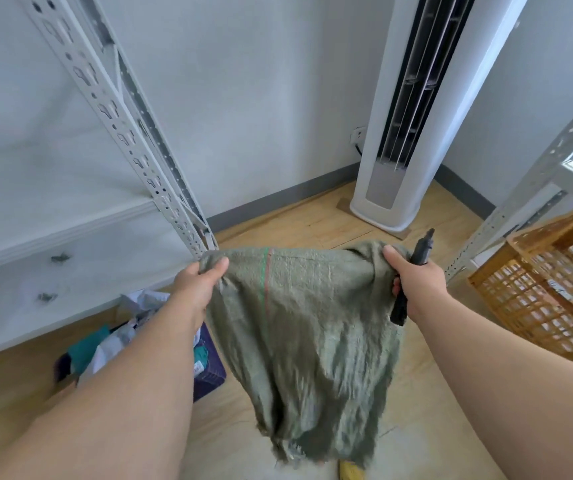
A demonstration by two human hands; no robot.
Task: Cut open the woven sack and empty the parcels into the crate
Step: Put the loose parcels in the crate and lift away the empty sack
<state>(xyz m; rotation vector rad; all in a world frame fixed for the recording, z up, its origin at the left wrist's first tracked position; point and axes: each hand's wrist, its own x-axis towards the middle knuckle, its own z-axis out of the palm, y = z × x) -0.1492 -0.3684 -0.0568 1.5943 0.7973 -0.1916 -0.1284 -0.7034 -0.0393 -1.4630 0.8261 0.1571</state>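
Observation:
A limp grey-green woven sack (309, 341) hangs in front of me, its frayed open end pointing down near the floor. My left hand (196, 282) grips its upper left corner. My right hand (416, 282) grips the upper right corner together with a dark utility knife (420, 252) that sticks up past my fingers. Below my left forearm a dark purple crate (210, 370) holds several parcels (105, 348) in white and teal wrapping, partly hidden by the arm.
A white metal shelf rack (132, 133) stands at the left and another rack post (520, 202) at the right. An orange lattice crate (548, 289) sits under the right rack. A tall white air conditioner (399, 150) fills the far corner. The floor is light wood.

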